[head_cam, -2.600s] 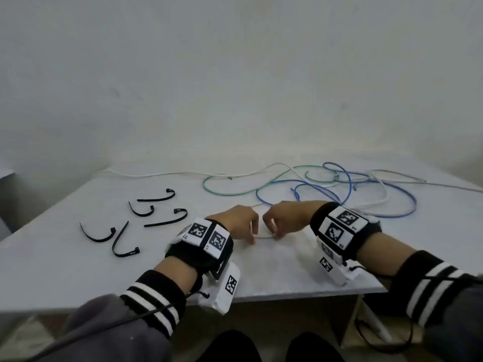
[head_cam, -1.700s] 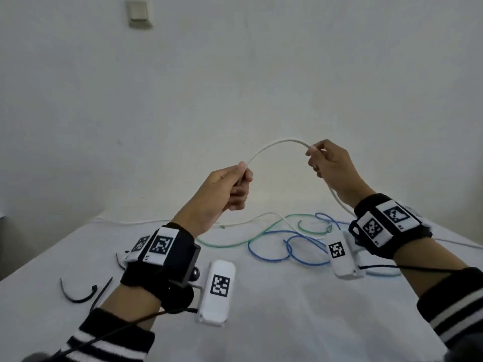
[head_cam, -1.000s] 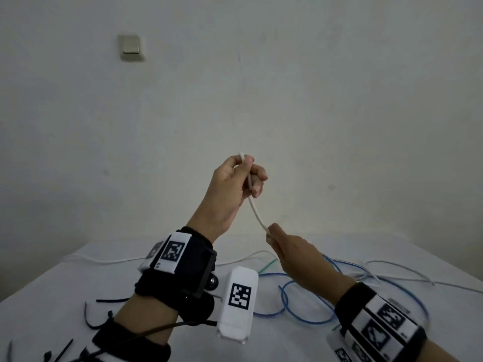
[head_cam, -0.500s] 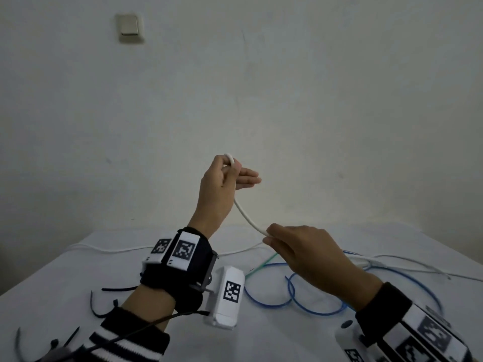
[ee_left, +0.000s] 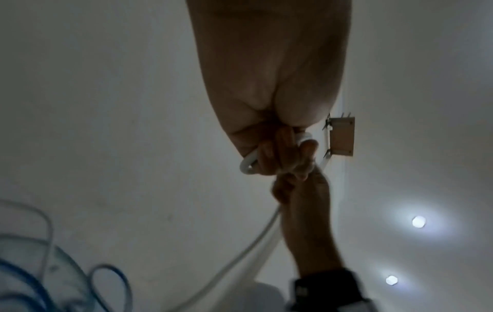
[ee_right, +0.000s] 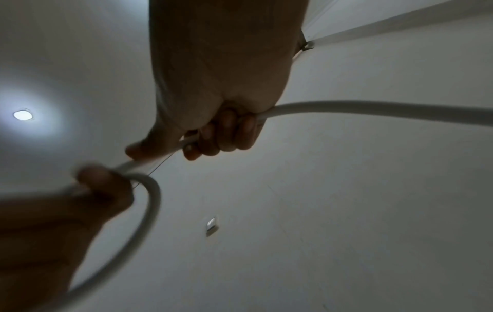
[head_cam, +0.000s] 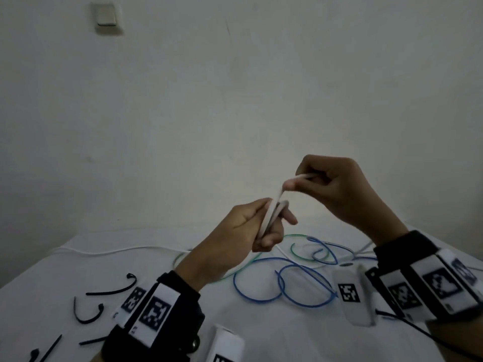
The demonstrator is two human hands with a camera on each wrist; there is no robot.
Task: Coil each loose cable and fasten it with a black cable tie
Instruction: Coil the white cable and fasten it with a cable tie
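Observation:
Both hands are raised above the table with the white cable [head_cam: 271, 218] between them. My left hand [head_cam: 257, 226] grips a small folded loop of it; the left wrist view shows the loop [ee_left: 249, 164] sticking out past the curled fingers. My right hand [head_cam: 324, 184], just above and to the right, pinches the same cable [ee_right: 373, 108] and holds it against the left hand's loop. The cable's free length runs down to the table. Blue [head_cam: 261, 299] and green [head_cam: 300, 236] cables lie loose on the table. Several black cable ties [head_cam: 86, 314] lie at the left.
The white table [head_cam: 287, 340] stands against a plain wall with a light switch [head_cam: 106, 17] high at the left. A long stretch of white cable [head_cam: 117, 250] runs along the table's far edge. Ceiling lights [ee_left: 418, 221] show in the wrist views.
My right hand has risen from below the left hand to just above it, bringing more white cable up. My left hand has dropped lower and closed round a folded loop.

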